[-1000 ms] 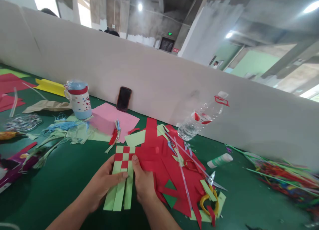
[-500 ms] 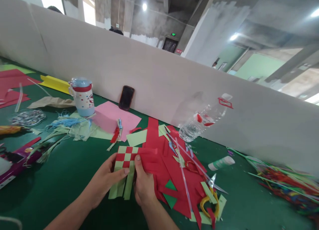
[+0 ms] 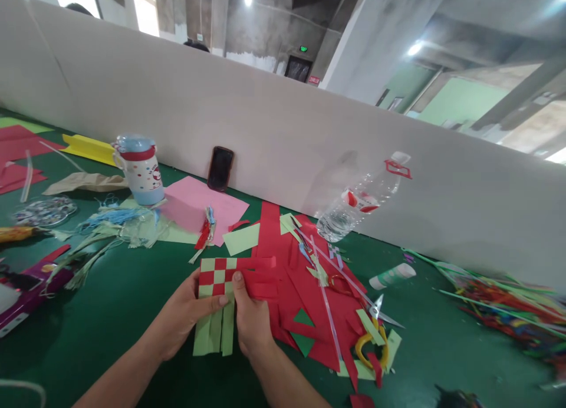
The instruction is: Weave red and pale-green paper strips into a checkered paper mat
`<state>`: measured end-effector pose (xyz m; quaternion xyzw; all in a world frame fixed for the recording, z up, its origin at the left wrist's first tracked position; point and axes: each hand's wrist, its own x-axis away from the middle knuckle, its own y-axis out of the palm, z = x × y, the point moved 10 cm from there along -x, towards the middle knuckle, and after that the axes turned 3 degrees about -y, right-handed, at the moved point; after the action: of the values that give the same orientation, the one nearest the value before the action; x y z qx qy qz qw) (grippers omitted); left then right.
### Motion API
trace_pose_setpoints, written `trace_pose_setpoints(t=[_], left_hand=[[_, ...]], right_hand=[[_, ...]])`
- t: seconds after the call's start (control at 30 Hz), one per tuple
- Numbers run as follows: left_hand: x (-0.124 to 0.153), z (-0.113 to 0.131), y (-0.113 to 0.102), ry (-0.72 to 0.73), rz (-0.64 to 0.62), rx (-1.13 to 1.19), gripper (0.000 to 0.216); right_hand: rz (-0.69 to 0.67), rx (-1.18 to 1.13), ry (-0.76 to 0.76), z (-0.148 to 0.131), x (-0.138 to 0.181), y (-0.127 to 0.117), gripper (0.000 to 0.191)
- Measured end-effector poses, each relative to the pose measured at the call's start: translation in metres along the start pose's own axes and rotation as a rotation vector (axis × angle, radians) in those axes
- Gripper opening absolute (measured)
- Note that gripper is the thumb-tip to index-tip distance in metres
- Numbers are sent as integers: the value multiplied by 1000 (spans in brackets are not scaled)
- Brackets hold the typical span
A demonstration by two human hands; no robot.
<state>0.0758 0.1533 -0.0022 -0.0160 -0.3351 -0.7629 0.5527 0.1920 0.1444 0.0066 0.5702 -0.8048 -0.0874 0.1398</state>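
Note:
A red and pale-green woven paper piece (image 3: pixel 220 273) is held up between both hands, checkered at its upper left. Its green strips hang down and its red strips stick out to the right. My left hand (image 3: pixel 186 308) grips the left edge, thumb lying across the front of the green strips. On the right side, my right hand (image 3: pixel 253 319) pinches the weave with its thumb on the checkered part; its other fingers are hidden behind. Red paper sheets and scraps (image 3: pixel 305 313) lie just right of my right hand.
Yellow-handled scissors (image 3: pixel 374 343), a glue stick (image 3: pixel 392 276) and a tilted plastic bottle (image 3: pixel 354 207) are on the right. A lidded cup (image 3: pixel 140 171), pink paper (image 3: pixel 194 204) and a phone (image 3: pixel 220 168) stand or lie along the pale partition (image 3: pixel 265 142). Tassels (image 3: pixel 117 219) lie left.
The view has shifted slightly. Both hands still hold the woven paper, with its red strips now more spread apart at the right. A dark blurred thing has appeared at the bottom right edge.

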Motion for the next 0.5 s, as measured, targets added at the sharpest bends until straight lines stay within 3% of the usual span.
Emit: trace_pose_setpoints(t=[0.13,0.27,0.5], left_hand=[[1,-1,6,17,-3,-12,62],[1,3,3,38,7,-16,58],[-1,9,-9,83,39,-8,57]], right_hand=[[1,30,-54,-6,1,0,36],[-91,-50,-25,-2,-1,7,28],[-214,-1,65,13,-4,16,44]])
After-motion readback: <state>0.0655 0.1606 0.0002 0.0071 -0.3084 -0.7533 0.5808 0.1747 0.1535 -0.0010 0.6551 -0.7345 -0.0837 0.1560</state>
